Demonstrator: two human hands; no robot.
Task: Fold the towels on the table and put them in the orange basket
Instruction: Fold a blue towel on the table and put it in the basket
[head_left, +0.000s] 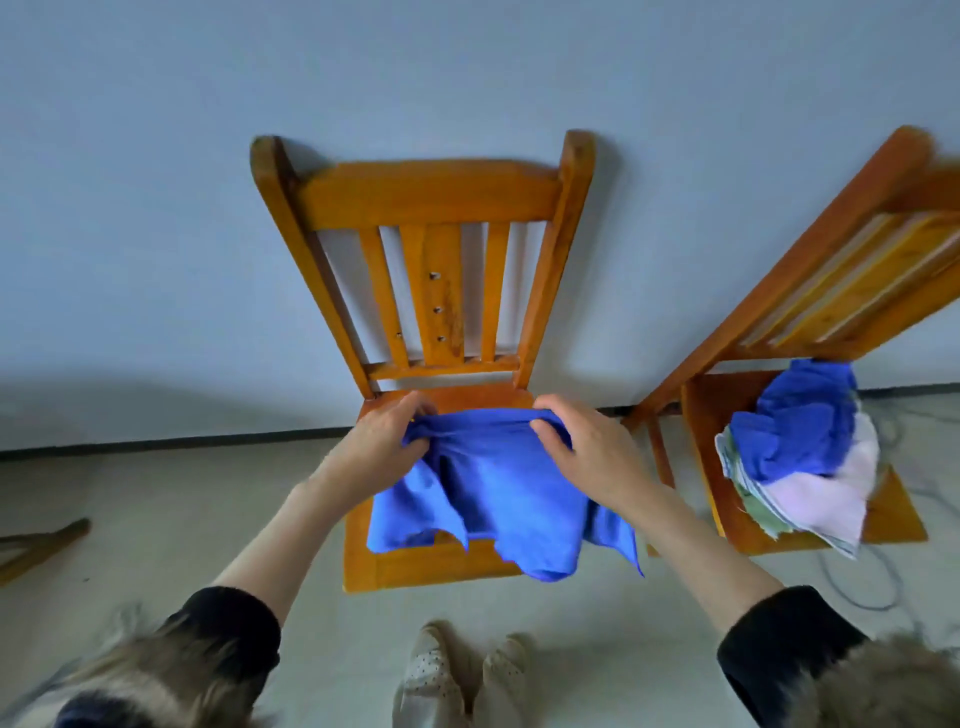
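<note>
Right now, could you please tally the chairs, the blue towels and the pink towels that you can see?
Chairs: 2
Blue towels: 2
Pink towels: 1
Total: 5

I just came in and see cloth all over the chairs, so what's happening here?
A person is handling a blue towel on the seat of a wooden chair. The left hand and right hand each grip its far edge, bunched up; the near edge hangs over the seat front. A heap of blue, pink and green cloths lies on a second wooden chair to the right. No orange basket is in view.
</note>
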